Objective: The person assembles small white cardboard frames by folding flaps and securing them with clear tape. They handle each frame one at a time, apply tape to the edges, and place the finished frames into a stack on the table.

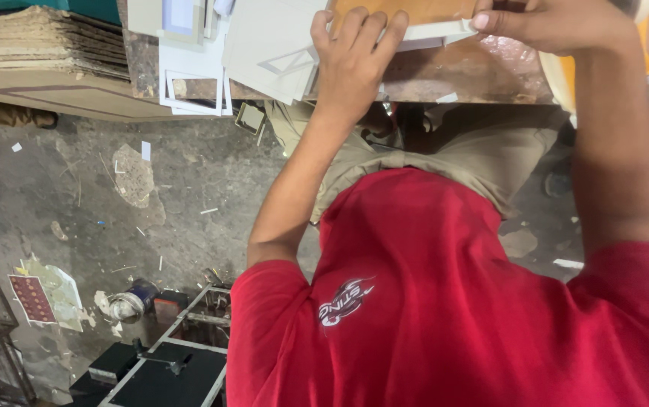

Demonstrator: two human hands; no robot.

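Both hands work one brown-faced board (407,11) on the bench edge (483,79): my left hand (351,56) presses flat, fingers spread, right hand (532,22) pinching its white border (I'd keep that pressure even)

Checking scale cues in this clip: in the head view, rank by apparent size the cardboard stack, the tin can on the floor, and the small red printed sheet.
1. Cardboard stack, clearly largest.
2. Red printed sheet and tin can: they look alike, so unranked.
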